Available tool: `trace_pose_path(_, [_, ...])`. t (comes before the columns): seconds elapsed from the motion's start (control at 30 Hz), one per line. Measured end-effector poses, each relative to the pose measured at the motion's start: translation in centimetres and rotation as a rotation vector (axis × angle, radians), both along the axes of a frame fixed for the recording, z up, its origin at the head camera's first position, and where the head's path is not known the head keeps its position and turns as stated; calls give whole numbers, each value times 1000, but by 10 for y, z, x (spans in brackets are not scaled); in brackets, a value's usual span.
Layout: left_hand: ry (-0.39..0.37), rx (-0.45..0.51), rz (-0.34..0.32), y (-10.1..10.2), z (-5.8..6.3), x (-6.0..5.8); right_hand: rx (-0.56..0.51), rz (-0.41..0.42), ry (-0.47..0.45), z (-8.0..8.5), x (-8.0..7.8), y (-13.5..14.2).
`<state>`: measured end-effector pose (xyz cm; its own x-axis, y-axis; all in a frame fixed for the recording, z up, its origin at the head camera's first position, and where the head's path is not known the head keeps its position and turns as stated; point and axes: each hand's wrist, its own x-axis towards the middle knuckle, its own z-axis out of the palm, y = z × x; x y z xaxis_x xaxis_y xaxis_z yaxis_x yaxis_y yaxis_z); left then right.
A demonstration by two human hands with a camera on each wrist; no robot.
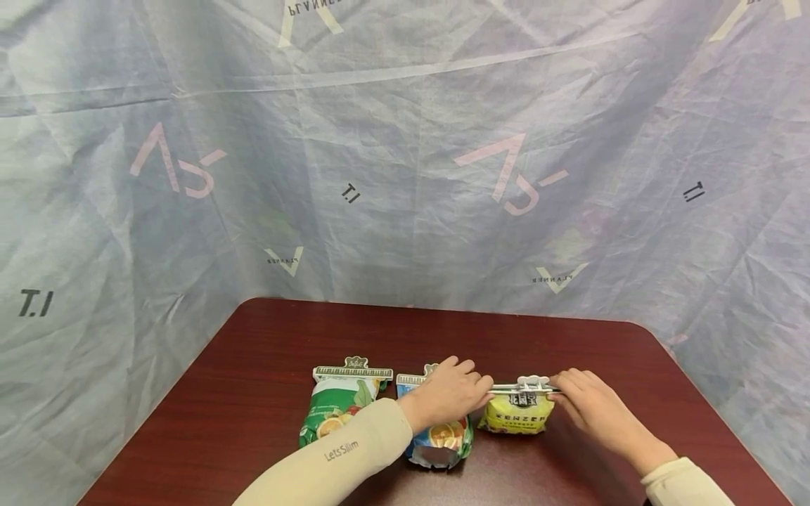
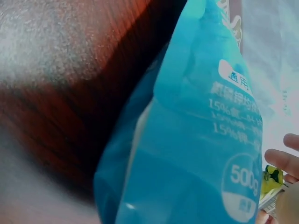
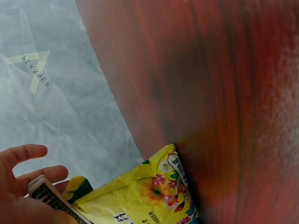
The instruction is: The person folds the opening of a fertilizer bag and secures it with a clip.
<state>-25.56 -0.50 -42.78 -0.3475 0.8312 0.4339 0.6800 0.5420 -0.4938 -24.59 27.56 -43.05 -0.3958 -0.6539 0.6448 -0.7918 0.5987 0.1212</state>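
Observation:
A small yellow bag with printed flowers stands on the table at the right of a row of bags. Across its top lies a white clip with a scalloped tab. My left hand pinches the clip's left end, while my right hand grips its right end. Up close in the right wrist view, the thumb and fingers are around the end of the clip. Under my left forearm and hand is a blue bag, partly hidden; it fills much of the left wrist view.
A green and white bag with a similar clip stands at the left, partly behind the left sleeve. The bags are on a dark red table. A grey printed cloth hangs behind its far edge and along the sides.

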Motion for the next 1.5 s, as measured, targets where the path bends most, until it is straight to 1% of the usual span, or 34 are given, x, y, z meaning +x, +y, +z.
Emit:
trace_pose_path(0.23, [-33,15,-20,4,2,0,-29,2,-14,1,3,3])
trace_pose_path(0.4, [-61,16,-24,7,2,1,-25,-36,-66,4,7,6])
trace_pose_path(0.5, [-94,18,-19,8,3,2,-13,-56,-89,6,10,8])
trace_pose_path(0.6, [-136,22,-4,11,4,2,-24,-45,-90,6,10,9])
trace_pose_path(0.73, [-223,30,14,15,5,3,-47,-34,-103,8,11,10])
trace_pose_path(0.87, [-339,49,23,17,7,4,-52,-60,-153,8,12,11])
trace_pose_path(0.93, [-373,61,26,18,7,4,-57,-61,-177,8,11,12])
trace_pose_path(1.0, [-392,75,27,19,8,5,-68,-43,-206,8,10,13])
trace_pose_path(1.1, [-423,94,26,21,9,5,-98,15,-265,9,9,15])
trace_pose_path(1.17, [-473,101,28,21,11,6,-116,52,-316,10,9,16])
trace_pose_path(1.23, [-540,106,35,22,13,7,-129,73,-360,10,8,17])
trace_pose_path(1.3, [-611,112,47,23,15,9,-131,79,-386,10,8,17])
trace_pose_path(1.37, [-666,121,61,23,16,9,-130,75,-407,10,8,18])
trace_pose_path(1.5, [-723,130,89,24,17,9,-121,60,-442,10,6,19])
